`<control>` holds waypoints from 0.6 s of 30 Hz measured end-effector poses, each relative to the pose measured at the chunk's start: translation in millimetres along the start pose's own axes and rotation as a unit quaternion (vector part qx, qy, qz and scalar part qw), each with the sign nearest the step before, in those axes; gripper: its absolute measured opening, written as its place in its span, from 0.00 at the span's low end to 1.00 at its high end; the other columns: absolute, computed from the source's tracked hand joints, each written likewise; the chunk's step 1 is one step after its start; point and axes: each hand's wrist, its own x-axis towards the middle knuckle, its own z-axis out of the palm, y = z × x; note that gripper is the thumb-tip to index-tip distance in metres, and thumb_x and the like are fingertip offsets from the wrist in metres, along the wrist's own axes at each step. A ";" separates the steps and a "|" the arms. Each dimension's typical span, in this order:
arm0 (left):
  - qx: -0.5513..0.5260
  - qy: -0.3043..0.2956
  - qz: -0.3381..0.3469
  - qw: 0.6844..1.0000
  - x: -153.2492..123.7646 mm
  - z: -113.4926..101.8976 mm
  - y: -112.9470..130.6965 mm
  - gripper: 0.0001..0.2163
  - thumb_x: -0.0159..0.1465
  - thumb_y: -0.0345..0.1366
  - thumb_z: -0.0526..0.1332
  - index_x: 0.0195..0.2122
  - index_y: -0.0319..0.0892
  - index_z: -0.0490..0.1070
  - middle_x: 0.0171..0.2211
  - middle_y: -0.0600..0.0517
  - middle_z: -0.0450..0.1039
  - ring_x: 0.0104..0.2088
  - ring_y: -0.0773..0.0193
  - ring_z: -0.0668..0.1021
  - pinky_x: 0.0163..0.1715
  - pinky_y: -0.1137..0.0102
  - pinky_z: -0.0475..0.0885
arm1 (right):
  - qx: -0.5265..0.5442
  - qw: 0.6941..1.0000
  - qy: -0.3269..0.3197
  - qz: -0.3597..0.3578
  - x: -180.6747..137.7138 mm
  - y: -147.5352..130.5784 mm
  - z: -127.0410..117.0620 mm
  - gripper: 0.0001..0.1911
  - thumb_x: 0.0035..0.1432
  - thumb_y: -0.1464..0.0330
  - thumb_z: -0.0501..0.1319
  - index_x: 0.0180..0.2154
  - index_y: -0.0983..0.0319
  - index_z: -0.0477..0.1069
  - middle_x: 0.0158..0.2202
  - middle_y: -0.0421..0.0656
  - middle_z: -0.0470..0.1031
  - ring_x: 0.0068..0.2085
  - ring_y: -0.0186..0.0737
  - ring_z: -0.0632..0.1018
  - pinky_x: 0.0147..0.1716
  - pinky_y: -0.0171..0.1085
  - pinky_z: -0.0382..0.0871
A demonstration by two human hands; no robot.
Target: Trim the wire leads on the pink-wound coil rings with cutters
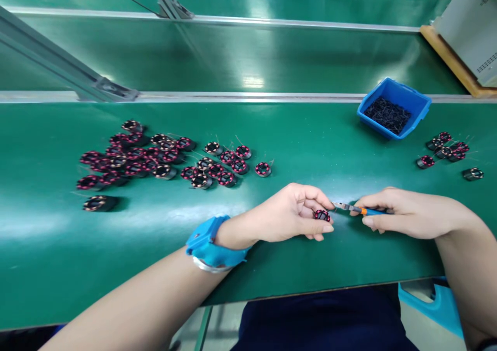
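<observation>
My left hand [292,214], with a blue band on its wrist, is closed around a small motor stator [322,215] wound with dark red wire. Its round face shows between the thumb and fingers. My right hand [404,211] grips pliers [363,210] with orange and blue handles. The jaws point left and reach close to the fingertips of my left hand, near the stator. Whether the jaws pinch a wire there is too small to tell.
Many similar stators [132,157] with thin wire ends lie at left; several more stators [446,147] lie at far right. A blue bin [417,105] holds small black pieces. Metal rails [248,98] cross the green table [155,258]. A pale cabinet [468,30] stands at back right.
</observation>
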 end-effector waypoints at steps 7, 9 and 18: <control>0.024 0.012 0.032 0.999 -0.3 3.0 0.3 0.19 0.49 0.33 0.71 0.41 0.36 0.70 0.34 0.47 0.80 0.26 0.67 0.80 0.29 0.72 0.76 | 0.041 0.997 0.069 0.016 1.8 5.6 -1.4 0.17 0.64 0.55 0.52 0.35 0.62 0.69 0.27 0.39 0.69 0.27 0.34 0.68 0.26 0.34 0.61; 0.073 0.054 0.068 0.994 -0.4 5.9 -0.7 0.19 0.50 0.34 0.71 0.41 0.36 0.70 0.35 0.46 0.80 0.28 0.65 0.81 0.28 0.73 0.75 | 0.046 0.992 0.117 0.020 2.9 8.4 -1.8 0.17 0.62 0.55 0.55 0.38 0.62 0.71 0.30 0.41 0.71 0.29 0.36 0.70 0.28 0.34 0.63; 0.423 0.277 0.343 0.792 -9.1 5.3 -13.1 0.19 0.57 0.36 0.67 0.50 0.39 0.70 0.40 0.47 0.81 0.38 0.59 0.80 0.41 0.62 0.75 | 0.031 0.979 0.201 -0.008 10.3 21.5 3.5 0.19 0.64 0.53 0.53 0.42 0.61 0.70 0.34 0.43 0.73 0.34 0.40 0.73 0.33 0.38 0.68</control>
